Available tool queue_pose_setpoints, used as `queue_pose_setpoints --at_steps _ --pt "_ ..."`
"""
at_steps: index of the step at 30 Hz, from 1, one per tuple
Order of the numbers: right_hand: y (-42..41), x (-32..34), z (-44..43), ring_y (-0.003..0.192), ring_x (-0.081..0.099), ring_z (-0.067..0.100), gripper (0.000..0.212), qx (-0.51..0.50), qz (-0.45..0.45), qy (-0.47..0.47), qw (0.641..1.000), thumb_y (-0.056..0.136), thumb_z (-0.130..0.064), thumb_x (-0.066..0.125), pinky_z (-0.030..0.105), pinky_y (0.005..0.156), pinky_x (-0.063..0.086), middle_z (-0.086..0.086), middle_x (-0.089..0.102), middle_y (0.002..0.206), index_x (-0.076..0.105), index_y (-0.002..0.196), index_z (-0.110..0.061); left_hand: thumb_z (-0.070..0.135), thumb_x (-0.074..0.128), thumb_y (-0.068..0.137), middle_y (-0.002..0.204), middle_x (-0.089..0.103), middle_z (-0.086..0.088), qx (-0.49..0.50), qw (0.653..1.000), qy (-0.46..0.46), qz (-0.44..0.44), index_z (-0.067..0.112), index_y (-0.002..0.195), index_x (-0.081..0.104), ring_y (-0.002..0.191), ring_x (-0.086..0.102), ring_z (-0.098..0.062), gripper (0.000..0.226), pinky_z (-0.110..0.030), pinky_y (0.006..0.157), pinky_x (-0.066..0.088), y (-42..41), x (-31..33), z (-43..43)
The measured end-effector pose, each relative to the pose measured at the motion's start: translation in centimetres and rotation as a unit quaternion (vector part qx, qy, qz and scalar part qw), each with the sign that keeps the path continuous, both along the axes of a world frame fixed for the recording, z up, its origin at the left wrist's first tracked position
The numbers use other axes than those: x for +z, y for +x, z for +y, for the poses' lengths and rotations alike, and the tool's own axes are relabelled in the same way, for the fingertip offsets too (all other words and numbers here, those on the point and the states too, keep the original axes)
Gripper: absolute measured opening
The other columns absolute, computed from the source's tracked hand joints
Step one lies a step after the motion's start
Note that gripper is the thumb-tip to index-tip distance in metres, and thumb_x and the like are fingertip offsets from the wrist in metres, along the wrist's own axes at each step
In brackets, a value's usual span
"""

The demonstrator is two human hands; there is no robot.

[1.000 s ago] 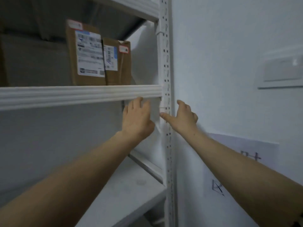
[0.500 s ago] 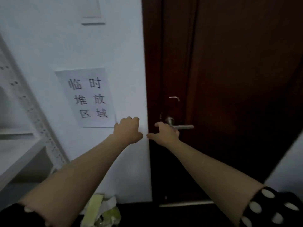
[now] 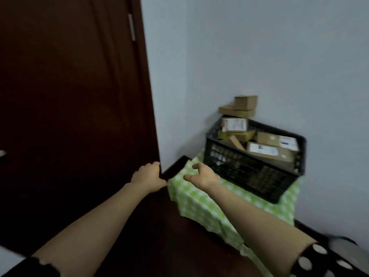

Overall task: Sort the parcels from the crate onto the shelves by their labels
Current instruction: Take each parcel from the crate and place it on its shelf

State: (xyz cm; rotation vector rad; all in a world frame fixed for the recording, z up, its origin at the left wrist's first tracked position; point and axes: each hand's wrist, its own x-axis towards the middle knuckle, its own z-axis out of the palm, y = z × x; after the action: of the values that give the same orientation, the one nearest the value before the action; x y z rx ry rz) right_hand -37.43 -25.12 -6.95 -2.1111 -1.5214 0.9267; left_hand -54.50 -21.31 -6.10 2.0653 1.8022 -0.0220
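View has swung right since half a second ago. The paper sign and the shelf upright are out of frame. The dark door (image 3: 69, 96) now fills the left half, hinge (image 3: 131, 27) showing near the top, and only a sliver of the door handle (image 3: 2, 153) at the left edge.

New in frame: black slatted crate (image 3: 249, 170) on a small desk under a green checked cloth (image 3: 199, 202), set in the corner of the pale wall (image 3: 259, 47). The crate covers most of the desk top, its back side close to the wall.

Parcels are in the crate: a labelled box (image 3: 263, 151) lying flat toward the right, another labelled box (image 3: 276, 140) behind it, and a small labelled box (image 3: 234, 124) standing at the back left. Two plain cartons (image 3: 239, 108) are stacked above that back left corner. Labels are too blurred to read.

Left grip (image 3: 148, 177): fingers loosely curled, holding nothing, as before; it hangs in front of the door's lower edge.

Right grip (image 3: 203, 176): fingers loosely curled with the thumb out, also empty as before; it hovers over the desk's near left corner, short of the crate and not touching it.

Polka-dot sleeve (image 3: 319, 260) at bottom right.
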Motion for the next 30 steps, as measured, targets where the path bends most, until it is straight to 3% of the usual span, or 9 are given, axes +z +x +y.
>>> queue_pose_setpoints --at_steps 5,9,13,18,21,23,26,30 --pt "11.9 -2.1 -2.1 0.128 0.045 0.024 0.061 -0.113 0.074 0.001 0.991 0.09 -0.035 0.062 0.033 0.099 0.04 0.005 0.042 0.145 0.038 0.141 -0.012 0.035 0.064 0.08 0.129 0.053 -0.007 -0.115 0.993 0.002 -0.004 0.018 0.132 0.044 0.114 0.053 -0.028 0.058 -0.04 0.09 0.049 12.3 -1.6 2.0" --pt "19.1 -3.7 -2.1 0.124 0.049 0.023 0.058 -0.184 0.093 0.006 0.978 0.09 -0.031 0.063 0.033 0.097 0.043 0.006 0.047 0.141 0.041 0.139 -0.011 0.031 0.063 0.085 0.129 0.052 -0.008 -0.171 0.985 0.005 -0.009 0.017 0.14 0.038 0.111 0.055 -0.028 0.062 -0.038 0.084 0.05 19.7 -3.4 5.4" --pt "24.5 -4.9 0.8 0.113 0.056 0.022 0.055 -0.235 0.093 0.026 0.967 0.089 -0.03 0.064 0.034 0.092 0.047 0.008 0.055 0.131 0.044 0.136 -0.01 0.029 0.062 0.088 0.126 0.051 -0.01 -0.214 0.976 0.024 -0.026 0.015 0.137 0.043 0.115 0.051 -0.029 0.054 -0.039 0.091 0.048 25.6 -4.8 10.8" --pt "28.6 -6.3 7.7 0.107 0.059 0.023 0.049 -0.256 0.106 0.025 0.96 0.087 -0.029 0.065 0.034 0.087 0.05 0.009 0.058 0.127 0.05 0.13 -0.01 0.014 0.061 0.089 0.133 0.048 -0.009 -0.259 0.964 0.045 -0.035 0.014 0.133 0.048 0.118 0.05 -0.026 0.046 -0.033 0.092 0.045 31.1 -7.3 19.5" --pt "30.4 -6.8 11.5 0.109 0.056 0.022 0.046 -0.253 0.108 0.016 0.961 0.089 -0.026 0.063 0.029 0.086 0.046 0.008 0.057 0.123 0.051 0.13 -0.01 0.009 0.06 0.088 0.144 0.036 -0.009 -0.309 0.95 0.04 0.0 0.014 0.144 0.035 0.132 0.035 -0.028 0.062 -0.034 0.106 0.035 33.4 -9.0 23.8" --pt "31.5 -7.4 13.2 0.107 0.057 0.023 0.044 -0.263 0.118 0.01 0.957 0.089 -0.025 0.061 0.033 0.09 0.047 0.008 0.056 0.123 0.051 0.129 -0.011 0.005 0.058 0.088 0.154 0.024 -0.007 -0.34 0.94 0.024 0.027 0.015 0.15 0.022 0.14 0.023 -0.026 0.073 -0.032 0.114 0.024 34.7 -10.2 26.0" --pt "32.9 -8.4 14.9 0.1 0.057 0.02 0.042 -0.272 0.124 -0.012 0.954 0.089 -0.02 0.06 0.031 0.088 0.047 0.01 0.057 0.122 0.052 0.129 -0.009 -0.004 0.052 0.087 0.157 0.017 -0.006 -0.375 0.925 0.004 0.057 0.015 0.152 0.013 0.143 0.016 -0.025 0.078 -0.028 0.116 0.013 36.3 -11.3 28.4" --pt "34.1 -9.6 16.6 0.108 0.055 0.022 0.041 -0.262 0.123 -0.032 0.957 0.09 -0.019 0.06 0.029 0.091 0.045 0.011 0.055 0.124 0.052 0.13 -0.009 0.001 0.051 0.09 0.15 0.03 -0.006 -0.399 0.914 0.01 0.069 0.017 0.147 0.031 0.137 0.028 -0.025 0.063 -0.023 0.107 0.022 37.4 -11.8 29.5"
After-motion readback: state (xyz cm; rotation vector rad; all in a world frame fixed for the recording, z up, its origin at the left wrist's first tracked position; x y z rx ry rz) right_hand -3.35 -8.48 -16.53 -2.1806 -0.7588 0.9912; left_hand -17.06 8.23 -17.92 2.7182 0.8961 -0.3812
